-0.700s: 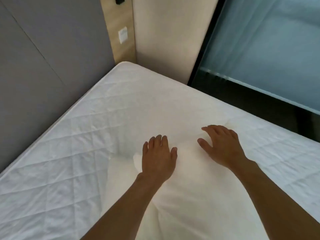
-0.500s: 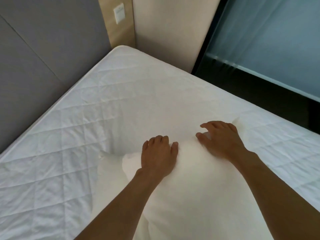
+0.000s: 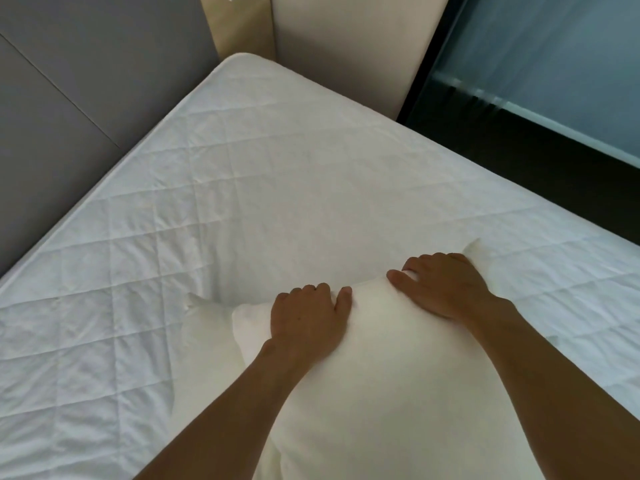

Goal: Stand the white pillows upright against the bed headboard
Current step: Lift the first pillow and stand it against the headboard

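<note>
A white pillow (image 3: 388,368) lies in front of me on the quilted white mattress (image 3: 263,188). My left hand (image 3: 308,317) curls over its far edge near the left corner, fingers hooked over the seam. My right hand (image 3: 440,285) grips the same far edge near the right corner. That edge is raised a little off the mattress. A second white pillow (image 3: 207,348) lies under and to the left of it, partly covered. The grey padded headboard (image 3: 79,98) runs along the left side of the bed, apart from both pillows.
A beige upholstered panel (image 3: 346,46) and a wooden strip (image 3: 239,26) stand at the bed's far corner. A dark gap and a frosted glass wall (image 3: 554,64) run along the right side of the mattress.
Both hands have curled from lying flat on the top pillow to gripping its far edge, which has lifted off the mattress. The view has tilted down.
</note>
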